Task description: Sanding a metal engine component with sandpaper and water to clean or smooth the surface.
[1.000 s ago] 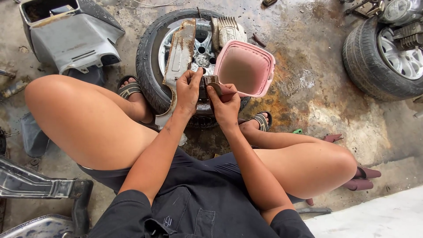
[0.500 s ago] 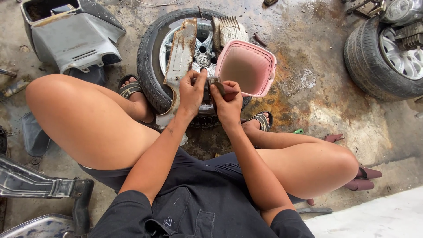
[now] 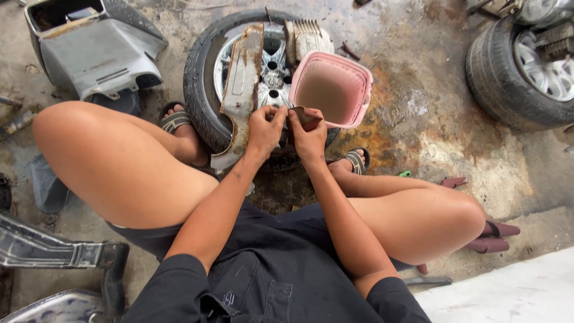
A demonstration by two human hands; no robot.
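My left hand [image 3: 265, 128] and my right hand [image 3: 309, 142] meet over a car tyre [image 3: 196, 90] that lies flat on the floor. The fingers of my right hand pinch a small dark brown piece of sheet [image 3: 308, 115]. My left hand's fingers are curled tight against it, and they seem to grip a small part that they mostly hide. A long rusty metal panel [image 3: 242, 78] lies across the tyre, just left of my hands. A pink plastic bucket [image 3: 332, 90] stands right behind my right hand.
I squat with my knees spread on either side and my sandalled feet by the tyre. A finned metal engine part [image 3: 308, 37] rests on the wheel. A grey plastic body panel [image 3: 101, 57] lies far left, a second wheel [image 3: 526, 78] far right, and a metal bracket [image 3: 51, 254] near left.
My hands stay together over the tyre with only small finger shifts. The brown piece now shows more clearly at my right fingertips.
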